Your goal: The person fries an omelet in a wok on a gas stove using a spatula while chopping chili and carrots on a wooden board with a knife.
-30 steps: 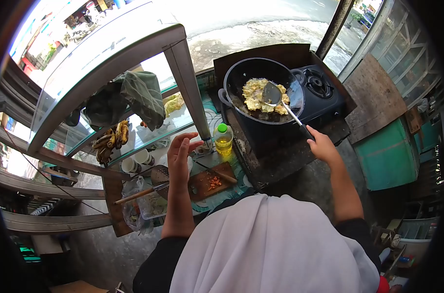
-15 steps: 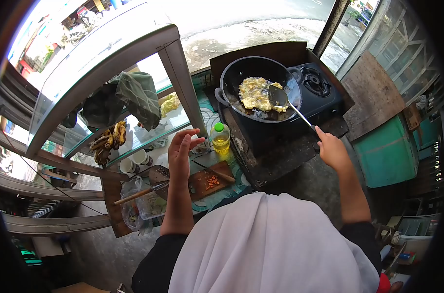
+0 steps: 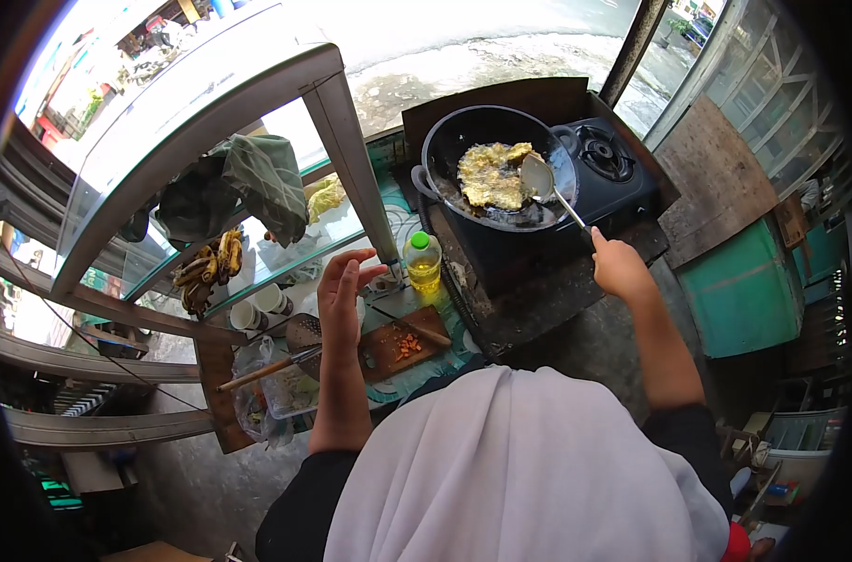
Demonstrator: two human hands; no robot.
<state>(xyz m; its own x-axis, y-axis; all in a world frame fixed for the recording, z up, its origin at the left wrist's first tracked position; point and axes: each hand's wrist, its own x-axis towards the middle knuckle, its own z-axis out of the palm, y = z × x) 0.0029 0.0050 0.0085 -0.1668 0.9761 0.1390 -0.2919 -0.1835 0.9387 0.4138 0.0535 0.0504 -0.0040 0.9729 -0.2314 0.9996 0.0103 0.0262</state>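
Note:
My right hand [image 3: 622, 267] is closed around the dark handle of a metal spatula [image 3: 564, 202]. The spatula's broad blade is inside a black wok [image 3: 452, 134], at the right edge of a golden omelette [image 3: 489, 175] frying in oil. The wok sits on the left burner of a black gas stove [image 3: 632, 192]. My left hand [image 3: 341, 286] is raised with fingers apart and holds nothing. Just right of it stands an oil bottle [image 3: 424, 270] with a green cap. Below, a wooden cutting board [image 3: 384, 351] bears chopped orange pieces and a knife [image 3: 416, 328].
A glass display case [image 3: 325, 122] rises at the left, with bananas [image 3: 210, 267] and a dark green cloth [image 3: 262, 183] in it. White cups [image 3: 274, 300] and a skimmer [image 3: 257, 375] with a wooden handle lie near my left arm. A green panel [image 3: 740, 300] stands right of the stove.
My right hand has moved slightly left and up. The spatula blade has turned, shifting from on top of the omelette to its right edge. My left hand has barely moved.

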